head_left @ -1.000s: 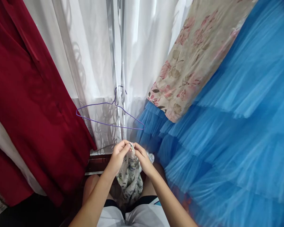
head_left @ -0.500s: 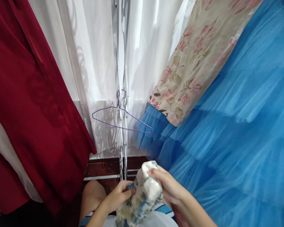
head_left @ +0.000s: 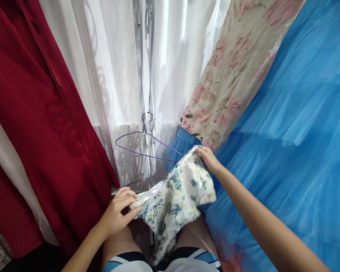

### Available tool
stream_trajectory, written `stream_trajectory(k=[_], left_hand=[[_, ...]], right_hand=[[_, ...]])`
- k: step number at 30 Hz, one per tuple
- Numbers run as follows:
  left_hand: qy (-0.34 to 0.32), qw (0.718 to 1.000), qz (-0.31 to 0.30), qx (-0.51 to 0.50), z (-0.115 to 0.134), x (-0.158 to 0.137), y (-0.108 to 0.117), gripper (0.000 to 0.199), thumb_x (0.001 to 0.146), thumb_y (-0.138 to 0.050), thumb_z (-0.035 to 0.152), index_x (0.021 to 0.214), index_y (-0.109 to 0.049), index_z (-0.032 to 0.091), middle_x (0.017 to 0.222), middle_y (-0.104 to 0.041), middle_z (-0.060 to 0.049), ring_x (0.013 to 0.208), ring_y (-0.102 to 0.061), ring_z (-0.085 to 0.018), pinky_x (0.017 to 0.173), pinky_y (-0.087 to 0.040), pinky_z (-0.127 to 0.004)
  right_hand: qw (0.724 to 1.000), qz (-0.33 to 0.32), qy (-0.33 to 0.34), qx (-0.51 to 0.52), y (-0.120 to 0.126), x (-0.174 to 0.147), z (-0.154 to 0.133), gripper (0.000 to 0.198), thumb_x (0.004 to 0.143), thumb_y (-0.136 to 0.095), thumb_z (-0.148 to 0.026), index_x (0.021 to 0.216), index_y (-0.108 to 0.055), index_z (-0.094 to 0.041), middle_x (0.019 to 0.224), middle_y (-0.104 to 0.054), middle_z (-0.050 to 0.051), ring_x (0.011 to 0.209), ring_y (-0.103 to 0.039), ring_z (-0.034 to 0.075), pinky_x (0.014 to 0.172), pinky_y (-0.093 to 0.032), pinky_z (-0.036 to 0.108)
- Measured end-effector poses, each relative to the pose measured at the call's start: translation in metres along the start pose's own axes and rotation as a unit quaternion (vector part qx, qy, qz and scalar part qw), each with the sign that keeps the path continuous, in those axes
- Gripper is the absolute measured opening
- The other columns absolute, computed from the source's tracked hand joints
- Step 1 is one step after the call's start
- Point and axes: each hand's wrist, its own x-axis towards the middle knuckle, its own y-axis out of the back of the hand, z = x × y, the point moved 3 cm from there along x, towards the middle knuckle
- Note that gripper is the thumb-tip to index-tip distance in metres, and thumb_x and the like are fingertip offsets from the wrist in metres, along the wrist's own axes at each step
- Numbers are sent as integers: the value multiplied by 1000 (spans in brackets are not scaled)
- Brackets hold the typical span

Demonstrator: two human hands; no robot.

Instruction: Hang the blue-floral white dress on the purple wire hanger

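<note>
The work in hand looks like spreading a white garment with a blue, green and yellow floral print [head_left: 181, 196] between two hands. With the view taken as a clock face, it sits at 6 o'clock, above the lap. The right hand [head_left: 211, 160], at 4 o'clock, pinches the upper end of its edge. The left hand [head_left: 119, 211], at 7 o'clock, has the opposite corner lightly between thumb and spread fingers.

The stretched edge points from 8 up to 2 o'clock. The longest visible run, the long axis as it hangs, goes from the right hand down towards 7, narrowing to a bunched tail; a loose flap juts to the right. Folds hide which end is the neck.

Just left of centre, at 9 o'clock, hangs a purple wire hanger [head_left: 144, 130], its right tip hidden behind the cloth. As I judge it, the next move calls for a firmer left-hand hold and an even pull, keeping the edge clear of that wire.
</note>
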Motion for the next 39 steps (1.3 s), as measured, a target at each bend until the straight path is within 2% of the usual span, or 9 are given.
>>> stream_trajectory(k=[3, 5, 9, 12, 15, 20, 22, 31, 39], left_hand=[[-55, 995, 76, -20, 20, 19, 4, 9, 84, -64, 20, 76, -61, 21, 84, -66, -5, 86, -62, -21, 102, -41, -47], [-56, 988, 140, -29, 15, 25, 13, 8, 84, -63, 18, 76, -60, 20, 80, -64, -5, 82, -61, -20, 97, -45, -46], [-18, 966, 259, 1, -32, 20, 45, 6, 84, -62, 20, 79, -64, 20, 76, -64, -5, 83, -60, -23, 87, -49, -42], [16, 954, 298, 42, -71, 15, 71, 10, 84, -62, 25, 76, -65, 20, 75, -65, -5, 81, -60, -23, 84, -49, -40], [27, 965, 244, 92, -99, 21, 89, 12, 83, -63, 29, 78, -68, 20, 78, -68, -6, 80, -60, -22, 89, -46, -40], [80, 986, 64, 135, -137, 43, 97, 22, 85, -57, 36, 90, -73, 22, 92, -73, -8, 89, -62, -25, 99, -36, -42], [114, 985, 28, 126, -151, 55, 100, 27, 84, -55, 40, 94, -74, 23, 94, -73, -8, 92, -62, -27, 96, -38, -40], [185, 971, 55, 143, -182, 125, 119, 29, 91, -41, 38, 93, -64, 21, 88, -68, -4, 85, -60, -24, 80, -42, -31], [240, 961, 42, 132, -202, 136, 99, 18, 84, -45, 31, 73, -55, 21, 69, -59, -2, 69, -55, -22, 68, -39, -29]], right_hand=[[999, -29, -5, 28, -30, 50, -6, 24, 68, -70, -39, 67, -59, -18, 58, -59, -3, 52, -52, 13, 51, -40, 23], [997, -68, -23, 37, -54, 70, -9, 21, 68, -71, -35, 71, -62, -17, 62, -63, -1, 54, -56, 13, 51, -43, 23], [986, -144, -74, 49, -89, 75, -6, 17, 70, -72, -29, 69, -63, -15, 57, -64, 2, 49, -58, 15, 48, -44, 24], [975, -186, -100, 69, -100, 60, -1, 18, 69, -74, -30, 70, -64, -15, 58, -66, 3, 52, -62, 18, 50, -49, 27], [971, -198, -100, 94, -102, 50, -2, 19, 68, -75, -29, 77, -67, -15, 61, -68, 2, 54, -63, 16, 53, -49, 26], [966, -216, -88, 114, -98, 52, -12, 27, 66, -76, -22, 92, -71, -15, 69, -72, 0, 55, -63, 13, 53, -48, 22], [961, -236, -90, 111, -97, 53, -15, 27, 66, -76, -20, 92, -71, -15, 71, -73, 1, 57, -64, 14, 55, -49, 22], [950, -245, -173, 82, -96, 43, -24, 10, 78, -68, -15, 88, -70, -14, 67, -75, 5, 59, -69, 18, 60, -57, 26], [940, -259, -178, 134, -101, 46, -9, 10, 82, -64, -14, 90, -69, -13, 75, -77, 7, 63, -72, 18, 62, -59, 25]])
